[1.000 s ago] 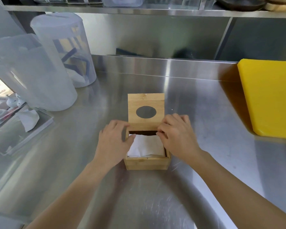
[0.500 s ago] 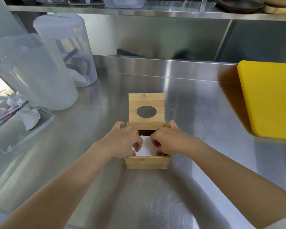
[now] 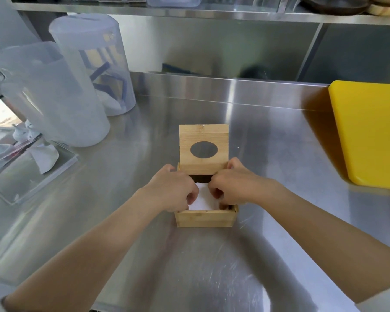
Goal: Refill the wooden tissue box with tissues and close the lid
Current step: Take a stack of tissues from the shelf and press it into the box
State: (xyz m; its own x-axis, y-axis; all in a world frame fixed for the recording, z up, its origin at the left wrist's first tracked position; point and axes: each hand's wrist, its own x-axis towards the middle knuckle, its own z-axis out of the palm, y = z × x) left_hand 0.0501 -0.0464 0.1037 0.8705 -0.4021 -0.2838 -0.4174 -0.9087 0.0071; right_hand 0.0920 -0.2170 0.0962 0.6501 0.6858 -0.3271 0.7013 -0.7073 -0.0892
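Note:
A small wooden tissue box (image 3: 206, 218) stands on the steel counter in front of me. Its hinged lid (image 3: 203, 136), with an oval hole, stands upright at the back edge. White tissues (image 3: 203, 199) lie inside the box. My left hand (image 3: 170, 191) reaches in over the left side with fingers curled down onto the tissues. My right hand (image 3: 233, 188) does the same from the right. The fingertips of both hands are inside the box and partly hidden.
Two translucent plastic jugs (image 3: 52, 95) stand at the back left. A clear acrylic tray (image 3: 29, 174) holding a loose tissue lies at the left. A yellow cutting board (image 3: 369, 134) lies at the right. A steel shelf (image 3: 189, 12) runs overhead.
Both hands moved from the box's top edges down into it, fingers curling over the tissues. The tissue stack sits lower and is more covered. The lid stays upright.

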